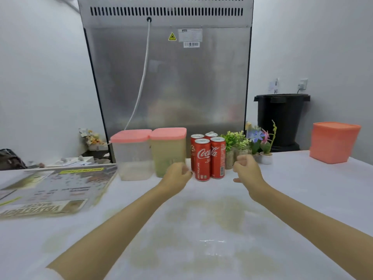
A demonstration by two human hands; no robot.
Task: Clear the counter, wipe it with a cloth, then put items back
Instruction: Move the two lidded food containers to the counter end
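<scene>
Both hands are stretched out over the white table, bare-armed, each curled into a loose fist with nothing in it. The left hand is just left of four red cans. Its knuckles are close to the front can, and whether they touch it cannot be told. The right hand is just right of the cans, thumb sticking out toward the person, apart from them.

The cans stand upright in a tight two-by-two block between the hands. Beyond the left hand is a tub with a pink lid and yellowish fill; the hand overlaps its lower corner in view. A second tub, nearly clear, touches the first on its far-left side. Further left of that hand a large printed sheet lies flat, blurred.

Beyond the right hand stand small green plants, and to their right a white pot of flowers. Well right of that hand sits an orange box.

Nearer the person than both hands, the table shows dull yellowish stains.

Behind everything rises a steel appliance back with a white cable hanging down it, and a black bin at its right.
</scene>
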